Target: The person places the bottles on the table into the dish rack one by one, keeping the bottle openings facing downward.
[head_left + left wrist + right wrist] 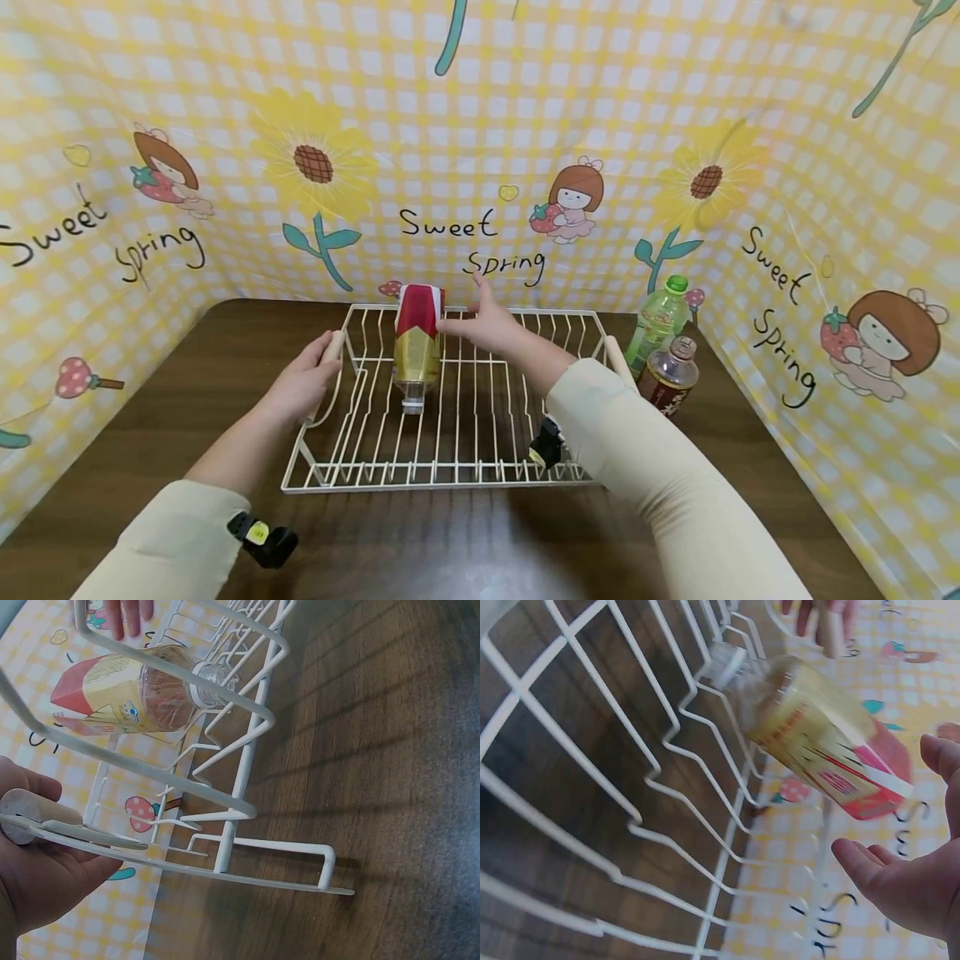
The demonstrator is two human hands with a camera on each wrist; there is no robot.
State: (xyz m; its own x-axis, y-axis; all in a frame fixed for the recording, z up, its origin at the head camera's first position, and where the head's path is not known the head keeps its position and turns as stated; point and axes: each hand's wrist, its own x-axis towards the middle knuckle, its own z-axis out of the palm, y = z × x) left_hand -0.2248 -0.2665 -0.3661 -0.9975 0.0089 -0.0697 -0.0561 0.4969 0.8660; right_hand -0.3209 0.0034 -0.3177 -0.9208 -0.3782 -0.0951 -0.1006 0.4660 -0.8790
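Note:
A white wire dish rack [450, 467] with wooden handles stands on the table. My left hand [309, 375] grips its left wooden handle [30, 814], thumb on one side and fingers on the other. Inside the rack, a plastic bottle [417, 350] with a red and yellow label leans upside down among the wires, neck pointing down toward the front. My right hand [491, 323] is held just right of the bottle's raised base, thumb and fingers spread. In the right wrist view, a gap shows between those fingertips [847, 851] and the bottle [832, 742].
A green bottle [660, 321] and a dark-labelled bottle [670, 379] stand upright beside the rack's right handle [619, 360]. The brown wooden table [420, 550] ends at a yellow checked cloth wall [450, 150] at the back and sides.

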